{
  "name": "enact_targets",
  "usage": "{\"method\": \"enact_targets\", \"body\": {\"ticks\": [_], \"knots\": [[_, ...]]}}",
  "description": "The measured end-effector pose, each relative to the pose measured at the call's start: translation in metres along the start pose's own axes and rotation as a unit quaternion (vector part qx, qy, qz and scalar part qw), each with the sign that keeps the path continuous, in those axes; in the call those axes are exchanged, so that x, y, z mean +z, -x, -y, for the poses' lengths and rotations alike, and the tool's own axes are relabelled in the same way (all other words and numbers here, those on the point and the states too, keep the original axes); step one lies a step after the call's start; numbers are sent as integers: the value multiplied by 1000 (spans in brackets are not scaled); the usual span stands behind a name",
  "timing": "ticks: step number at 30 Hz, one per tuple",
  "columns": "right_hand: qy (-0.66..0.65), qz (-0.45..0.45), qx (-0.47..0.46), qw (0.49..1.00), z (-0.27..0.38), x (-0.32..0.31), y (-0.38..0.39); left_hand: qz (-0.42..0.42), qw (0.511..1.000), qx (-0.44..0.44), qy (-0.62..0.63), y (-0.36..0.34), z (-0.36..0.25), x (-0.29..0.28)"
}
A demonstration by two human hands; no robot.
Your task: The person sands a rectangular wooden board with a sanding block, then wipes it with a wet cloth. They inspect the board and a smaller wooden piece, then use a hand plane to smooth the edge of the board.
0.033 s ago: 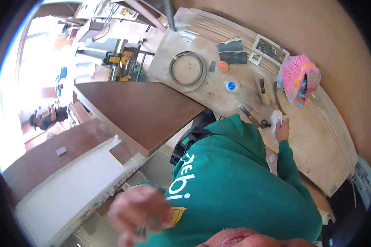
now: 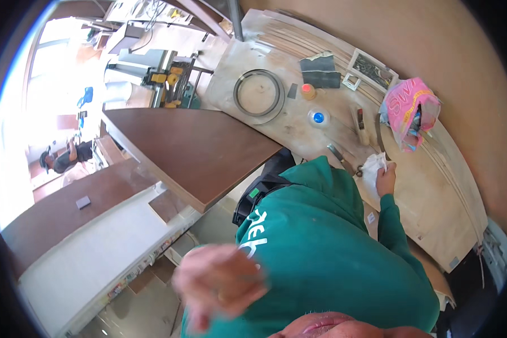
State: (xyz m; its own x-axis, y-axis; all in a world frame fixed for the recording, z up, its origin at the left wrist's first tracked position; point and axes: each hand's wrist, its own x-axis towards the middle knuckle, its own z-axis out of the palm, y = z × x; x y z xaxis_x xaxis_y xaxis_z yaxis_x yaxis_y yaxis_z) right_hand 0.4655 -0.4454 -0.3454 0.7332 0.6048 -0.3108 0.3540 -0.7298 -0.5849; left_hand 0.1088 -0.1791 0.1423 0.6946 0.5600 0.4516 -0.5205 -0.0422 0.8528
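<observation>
My right hand (image 2: 386,178) is closed on a crumpled white cloth (image 2: 372,170) above the workbench. Beside the cloth show the dark finger loops of what look like scissors (image 2: 359,170), partly covered. Left of them lies a hand tool (image 2: 337,153) with a metal end and a brownish handle. My left hand (image 2: 219,281) is raised in front of my green top, smeared by motion; its fingers cannot be made out. Nearby on the bench are a clear container with a blue cap (image 2: 319,117) and a brush-like tool (image 2: 362,127).
The workbench (image 2: 439,208) carries a pink plastic bag (image 2: 408,110), a dark ring (image 2: 236,93), an orange-capped bottle (image 2: 308,92) and dark sheets (image 2: 321,79). A large brown panel (image 2: 197,146) juts out at left. A person (image 2: 65,160) is in the far left background.
My left hand has moved to the right across my chest. The white cloth in my right hand is spread wider and covers more of the scissors.
</observation>
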Motion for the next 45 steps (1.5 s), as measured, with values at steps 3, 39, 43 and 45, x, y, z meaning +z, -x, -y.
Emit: {"method": "enact_targets", "body": {"ticks": [3, 39, 43, 45], "knots": [[-24, -12, -22, 999, 67, -26, -9, 157, 969, -117, -148, -16, 26, -14], [-313, 173, -338, 871, 353, -199, 14, 88, 878, -231, -410, -50, 179, -7], [-609, 230, -42, 758, 302, -182, -5, 41, 885, -202, -417, -53, 184, -1], [-713, 213, 63, 665, 285, -170, -6, 44, 878, -214, -427, -50, 190, -3]]}}
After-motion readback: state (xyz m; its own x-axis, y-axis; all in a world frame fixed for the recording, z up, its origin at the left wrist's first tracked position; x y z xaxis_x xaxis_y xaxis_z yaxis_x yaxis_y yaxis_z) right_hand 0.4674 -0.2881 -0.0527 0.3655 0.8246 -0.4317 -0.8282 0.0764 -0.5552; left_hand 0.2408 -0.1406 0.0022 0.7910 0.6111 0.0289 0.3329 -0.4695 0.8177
